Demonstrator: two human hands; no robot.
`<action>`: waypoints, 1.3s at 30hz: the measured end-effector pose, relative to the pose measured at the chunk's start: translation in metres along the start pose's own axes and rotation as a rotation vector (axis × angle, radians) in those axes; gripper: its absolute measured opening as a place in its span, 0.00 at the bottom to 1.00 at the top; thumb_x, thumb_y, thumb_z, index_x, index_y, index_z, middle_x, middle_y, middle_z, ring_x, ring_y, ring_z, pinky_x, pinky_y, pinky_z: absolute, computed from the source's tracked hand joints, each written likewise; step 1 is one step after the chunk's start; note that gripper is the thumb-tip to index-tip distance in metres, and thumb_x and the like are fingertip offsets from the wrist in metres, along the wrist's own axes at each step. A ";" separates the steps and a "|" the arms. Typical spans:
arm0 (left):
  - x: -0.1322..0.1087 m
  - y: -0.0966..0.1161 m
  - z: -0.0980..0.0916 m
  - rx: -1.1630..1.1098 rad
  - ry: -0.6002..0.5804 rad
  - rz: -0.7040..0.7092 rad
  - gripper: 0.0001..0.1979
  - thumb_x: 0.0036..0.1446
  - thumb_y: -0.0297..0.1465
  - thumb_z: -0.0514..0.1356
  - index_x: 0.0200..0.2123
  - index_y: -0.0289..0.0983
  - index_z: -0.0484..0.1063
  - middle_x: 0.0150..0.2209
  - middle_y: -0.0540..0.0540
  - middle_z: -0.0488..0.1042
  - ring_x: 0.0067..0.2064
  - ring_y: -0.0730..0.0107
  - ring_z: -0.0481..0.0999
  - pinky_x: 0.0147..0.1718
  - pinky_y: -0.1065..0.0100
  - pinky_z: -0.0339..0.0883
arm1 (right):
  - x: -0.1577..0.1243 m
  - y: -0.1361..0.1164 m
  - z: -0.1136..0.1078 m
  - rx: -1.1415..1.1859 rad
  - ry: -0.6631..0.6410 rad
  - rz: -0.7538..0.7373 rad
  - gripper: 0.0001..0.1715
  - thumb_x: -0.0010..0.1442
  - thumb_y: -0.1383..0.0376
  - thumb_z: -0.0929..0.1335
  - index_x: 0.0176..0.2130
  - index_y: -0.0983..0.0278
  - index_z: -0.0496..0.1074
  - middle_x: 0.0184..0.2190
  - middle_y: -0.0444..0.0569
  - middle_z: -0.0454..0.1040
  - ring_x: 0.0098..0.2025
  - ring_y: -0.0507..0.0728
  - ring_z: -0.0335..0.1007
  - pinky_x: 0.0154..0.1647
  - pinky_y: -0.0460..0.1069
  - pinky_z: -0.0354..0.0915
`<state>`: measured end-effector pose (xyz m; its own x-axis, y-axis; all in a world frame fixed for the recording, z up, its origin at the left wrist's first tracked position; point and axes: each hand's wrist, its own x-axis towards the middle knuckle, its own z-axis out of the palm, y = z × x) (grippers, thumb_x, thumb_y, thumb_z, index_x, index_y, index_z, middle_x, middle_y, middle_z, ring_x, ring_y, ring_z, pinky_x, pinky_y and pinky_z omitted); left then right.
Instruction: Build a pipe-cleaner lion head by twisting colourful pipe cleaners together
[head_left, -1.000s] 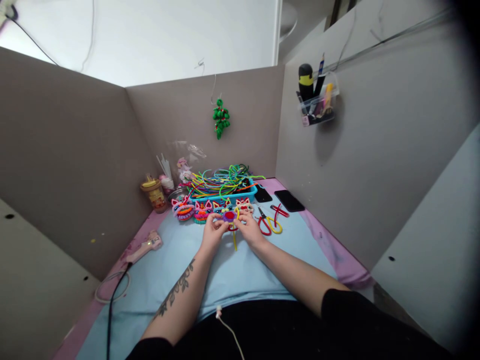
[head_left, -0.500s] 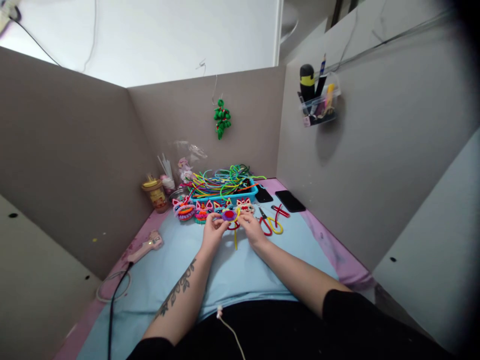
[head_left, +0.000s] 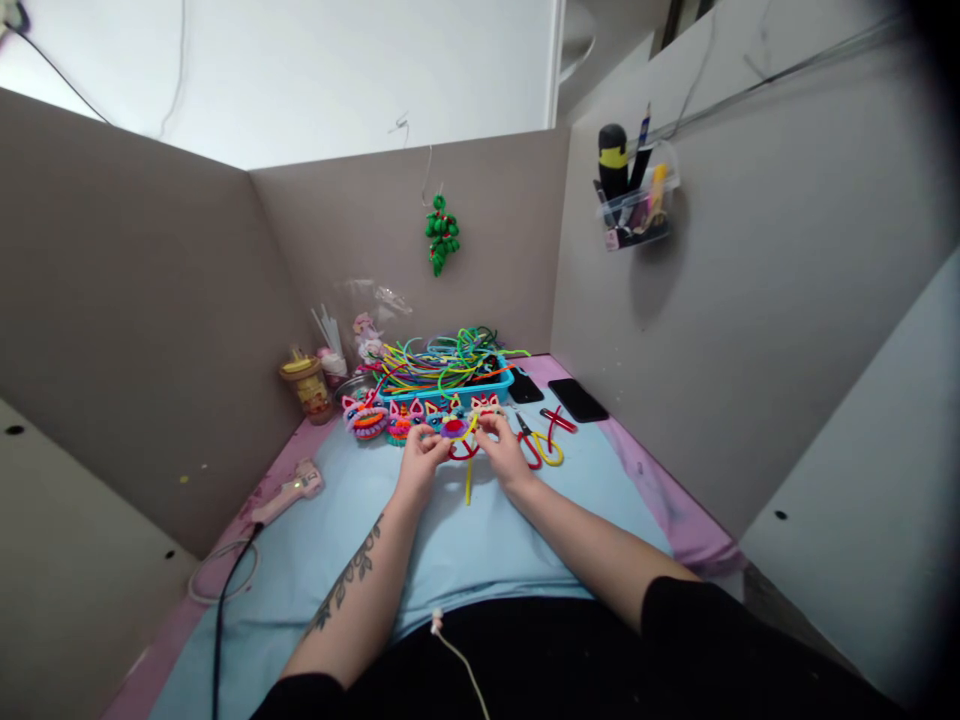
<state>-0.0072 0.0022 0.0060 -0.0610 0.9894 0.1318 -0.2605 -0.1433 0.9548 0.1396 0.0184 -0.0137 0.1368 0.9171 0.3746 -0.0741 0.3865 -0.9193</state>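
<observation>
Between my hands is a small pipe-cleaner piece point(head_left: 454, 428) with a red middle, a purple edge and a red loop under it. My left hand point(head_left: 421, 460) is closed on its left side, thumb and fingers pinched together. A yellow pipe cleaner point(head_left: 469, 485) runs through the piece, with one end hanging down over the mat. My right hand point(head_left: 506, 455) pinches near the upper part of that yellow strand, its fingertips partly hidden. Just behind stand several finished-looking pipe-cleaner animal heads point(head_left: 406, 420), in pink, orange, blue and white.
A blue basket point(head_left: 420, 396) of loose pipe cleaners stands at the back. Scissors point(head_left: 551, 448) and a red-handled tool point(head_left: 559, 420) lie right of my hands, near a black phone point(head_left: 577, 400). At left rests a pink glue gun point(head_left: 296, 485) with its cord. Grey panels point(head_left: 660, 350) enclose the table.
The piece has tilted, so the red loop below it shows more. My hands stay pinched on it, shifted only slightly. The whole view has moved a little.
</observation>
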 end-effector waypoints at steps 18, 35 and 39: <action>0.002 0.001 -0.003 -0.012 -0.067 0.069 0.20 0.39 0.35 0.66 0.34 0.37 0.62 0.22 0.55 0.67 0.24 0.77 0.66 0.26 0.74 0.58 | 0.008 -0.006 -0.012 -0.127 -0.191 -0.019 0.15 0.49 0.53 0.68 0.30 0.61 0.73 0.46 0.51 0.69 0.52 0.61 0.61 0.46 0.54 0.62; 0.002 -0.005 -0.005 0.317 -0.001 0.268 0.12 0.47 0.36 0.63 0.31 0.36 0.64 0.24 0.51 0.68 0.25 0.75 0.68 0.26 0.74 0.61 | 0.010 0.005 -0.008 -0.061 -0.150 -0.013 0.15 0.51 0.53 0.67 0.26 0.63 0.70 0.40 0.49 0.71 0.46 0.58 0.65 0.53 0.53 0.56; -0.002 -0.008 -0.003 0.366 -0.121 0.241 0.18 0.49 0.36 0.61 0.43 0.36 0.67 0.31 0.45 0.75 0.30 0.70 0.73 0.28 0.71 0.65 | 0.010 0.005 -0.009 -0.079 -0.132 -0.022 0.13 0.51 0.55 0.67 0.26 0.62 0.71 0.39 0.49 0.71 0.46 0.58 0.66 0.53 0.53 0.56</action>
<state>-0.0082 0.0013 -0.0027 0.0402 0.9277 0.3711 0.1065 -0.3732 0.9216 0.1491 0.0288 -0.0155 0.0061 0.9155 0.4022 0.0062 0.4022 -0.9155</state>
